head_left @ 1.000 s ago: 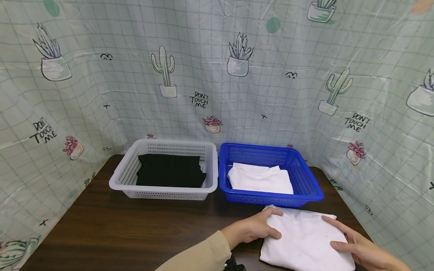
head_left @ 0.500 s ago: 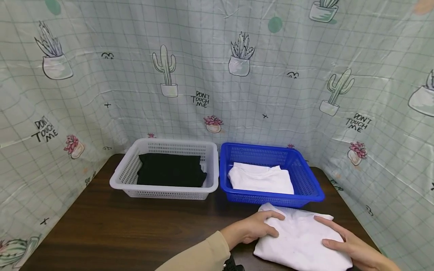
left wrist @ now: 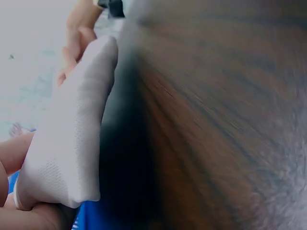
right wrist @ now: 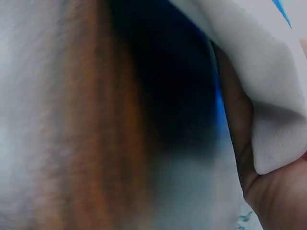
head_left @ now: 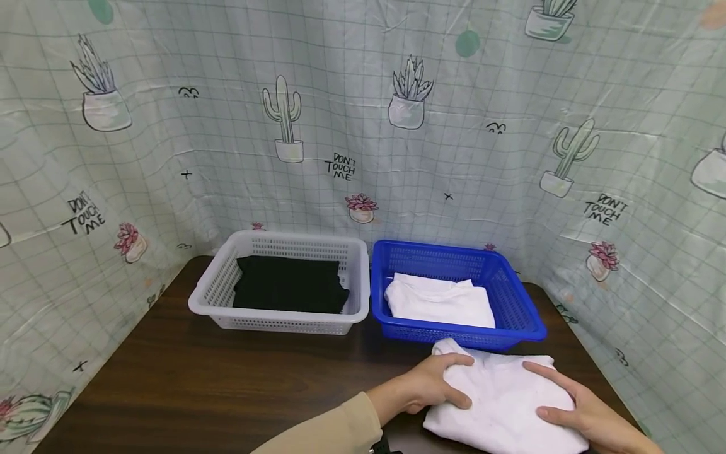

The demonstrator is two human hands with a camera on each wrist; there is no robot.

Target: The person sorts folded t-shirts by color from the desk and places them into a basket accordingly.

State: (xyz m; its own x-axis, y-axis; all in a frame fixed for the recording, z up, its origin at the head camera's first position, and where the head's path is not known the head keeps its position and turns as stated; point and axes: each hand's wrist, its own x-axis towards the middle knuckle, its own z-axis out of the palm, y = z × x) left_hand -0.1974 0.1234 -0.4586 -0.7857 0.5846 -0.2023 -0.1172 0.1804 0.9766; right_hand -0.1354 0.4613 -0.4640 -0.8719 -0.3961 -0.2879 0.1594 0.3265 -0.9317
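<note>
A folded white garment [head_left: 507, 403], its print or label not visible, is held at the front right of the head view. My left hand [head_left: 430, 386] grips its left side, thumb on top and other fingers partly hidden beneath. On the opposite side my right hand [head_left: 592, 416] holds it the same way; the right wrist view shows fingers [right wrist: 235, 105] running under the cloth. In the left wrist view the garment's thick folded edge [left wrist: 88, 120] stands above the dark tabletop. Just beyond it is the blue basket [head_left: 459, 334], holding a folded white shirt [head_left: 442, 302].
Left of the blue basket stands a white perforated basket [head_left: 283, 320] with folded black clothing [head_left: 289, 284] inside. Both rest on a dark wooden table [head_left: 227, 384]. A cactus-print curtain [head_left: 317, 208] encloses the back and sides.
The white garment has shifted slightly left, and my right hand has moved left with it. My left hand keeps its hold. The head view has turned a little to the left.
</note>
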